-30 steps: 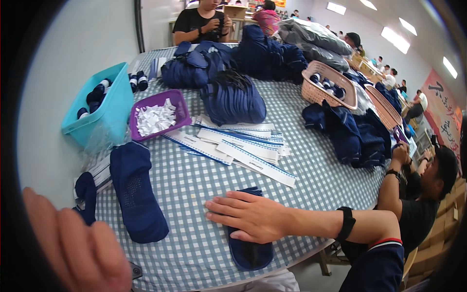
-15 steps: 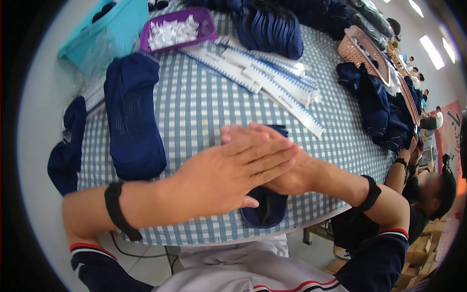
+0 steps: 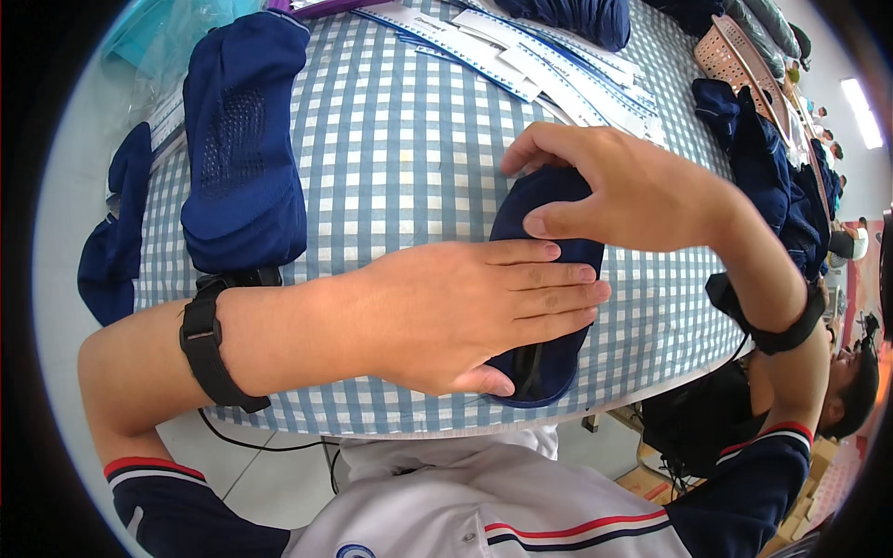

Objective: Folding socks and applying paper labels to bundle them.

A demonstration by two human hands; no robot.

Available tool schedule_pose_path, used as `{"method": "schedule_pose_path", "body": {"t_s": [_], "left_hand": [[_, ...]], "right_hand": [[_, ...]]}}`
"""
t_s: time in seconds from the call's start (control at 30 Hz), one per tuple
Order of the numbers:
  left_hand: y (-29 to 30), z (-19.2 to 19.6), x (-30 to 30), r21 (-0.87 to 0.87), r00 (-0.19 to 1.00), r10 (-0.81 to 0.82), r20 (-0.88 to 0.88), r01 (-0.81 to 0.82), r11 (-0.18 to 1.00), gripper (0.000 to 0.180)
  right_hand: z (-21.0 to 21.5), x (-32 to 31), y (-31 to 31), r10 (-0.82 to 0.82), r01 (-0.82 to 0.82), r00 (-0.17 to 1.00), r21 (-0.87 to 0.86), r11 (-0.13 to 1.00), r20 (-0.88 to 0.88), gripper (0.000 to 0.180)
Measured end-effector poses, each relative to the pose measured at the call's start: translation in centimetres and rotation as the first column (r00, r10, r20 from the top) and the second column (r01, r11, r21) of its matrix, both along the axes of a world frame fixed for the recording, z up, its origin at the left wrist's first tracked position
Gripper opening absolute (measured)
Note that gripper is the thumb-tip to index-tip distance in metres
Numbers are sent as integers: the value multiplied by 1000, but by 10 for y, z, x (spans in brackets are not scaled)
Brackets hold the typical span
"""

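A navy sock lies lengthwise on the checked tablecloth in front of me, a black strip showing near its near end. My left hand rests flat across its middle, fingers straight and thumb apart. Over the sock's far end arches my right hand, its thumb and bent fingers spread, with navy cloth showing between them. Some of its fingertips are hidden. To the left lies a thick stack of navy socks with dotted soles, close beyond my left wrist.
White-and-blue paper strips lie fanned beyond my hands. Another navy sock sits at the left edge. A pink basket and piled navy socks stand at right, near a seated person. A teal bin is far left.
My right hand has come out from under the left and moved to the sock's far end. The left hand now lies directly on the sock. My view has tilted nearer.
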State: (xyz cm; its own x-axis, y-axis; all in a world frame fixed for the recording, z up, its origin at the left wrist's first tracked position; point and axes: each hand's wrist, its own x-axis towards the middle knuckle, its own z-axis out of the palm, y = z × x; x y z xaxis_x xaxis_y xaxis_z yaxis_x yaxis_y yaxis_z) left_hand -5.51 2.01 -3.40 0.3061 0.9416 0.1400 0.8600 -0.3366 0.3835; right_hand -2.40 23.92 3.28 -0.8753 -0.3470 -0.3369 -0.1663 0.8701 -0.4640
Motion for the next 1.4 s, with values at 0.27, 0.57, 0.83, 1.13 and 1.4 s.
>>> {"method": "schedule_pose_path", "body": {"t_s": [0.27, 0.57, 0.83, 1.13, 1.4], "left_hand": [[7, 4, -13, -27, 998, 53, 46, -52, 998, 102], [7, 5, 2, -72, 990, 95, -103, -103, 992, 101], [-5, -7, 13, 34, 988, 111, -105, -108, 994, 70], [-1, -12, 9, 244, 950, 167, -264, -102, 965, 49], [4, -2, 9, -5, 997, 44, -57, -44, 999, 82]], "right_hand": [[8, -32, 14, 12, -11, 952, -6, 1000, 307, 38], [3, -21, 9, -50, 82, 959, -105, 991, 278, 24], [-24, 77, -45, 178, 26, 794, 324, 946, -582, 35], [-10, 97, -54, -46, -27, 797, -111, 993, -603, 12], [47, 21, -12, -296, 335, 891, -57, 941, 344, 25]]}}
